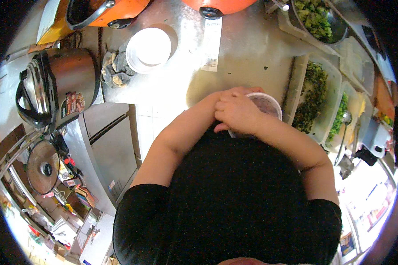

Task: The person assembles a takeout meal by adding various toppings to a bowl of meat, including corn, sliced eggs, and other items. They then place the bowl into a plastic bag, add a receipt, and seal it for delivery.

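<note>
At the counter's near edge, close against my black shirt, is a round bowl (pixel 271 106) with a white rim and a reddish-brown surface inside. My right hand (pixel 239 112) lies across it, fingers bent over its left side. My left hand (pixel 235 91) reaches around the bowl's far side, its fingertips along the rim. Much of the left hand is hidden behind the right, and both hands cover a large part of the bowl.
White bowls (pixel 149 49) and a dark grey cloth (pixel 116 68) sit at the left. Tubs of chopped greens (pixel 313 97) line the right, with a ladle (pixel 346 118). Orange pots (pixel 219 6) stand at the back. A pressure cooker (pixel 64 88) is far left; a paper strip (pixel 211 44) lies mid-counter.
</note>
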A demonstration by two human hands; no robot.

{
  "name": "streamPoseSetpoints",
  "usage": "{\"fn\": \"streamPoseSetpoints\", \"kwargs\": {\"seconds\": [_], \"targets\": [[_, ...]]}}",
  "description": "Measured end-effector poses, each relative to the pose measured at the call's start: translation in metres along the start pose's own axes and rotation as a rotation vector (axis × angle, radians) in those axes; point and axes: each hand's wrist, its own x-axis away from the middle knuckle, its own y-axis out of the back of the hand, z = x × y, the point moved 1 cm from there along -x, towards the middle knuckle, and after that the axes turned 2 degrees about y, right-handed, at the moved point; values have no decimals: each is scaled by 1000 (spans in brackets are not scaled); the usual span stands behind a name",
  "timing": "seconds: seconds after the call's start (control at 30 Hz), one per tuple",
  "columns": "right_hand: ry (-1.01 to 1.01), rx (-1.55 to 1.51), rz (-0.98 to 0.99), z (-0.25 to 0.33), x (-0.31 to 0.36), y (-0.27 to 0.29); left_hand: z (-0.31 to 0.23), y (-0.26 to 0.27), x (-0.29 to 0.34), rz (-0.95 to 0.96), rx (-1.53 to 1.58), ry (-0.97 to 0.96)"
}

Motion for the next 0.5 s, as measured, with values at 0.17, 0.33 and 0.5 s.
{"fn": "streamPoseSetpoints", "kwargs": {"seconds": [0.17, 0.33, 0.5], "targets": [[-187, 12, 62, -5, 5, 16, -68, 26, 24, 80, 329, 311], [-859, -166, -114, -38, 42, 38, -120, 40, 34, 105, 520, 366], [-460, 33, -341, -25, 35, 23, -63, 34, 21, 76, 70, -31]]}}
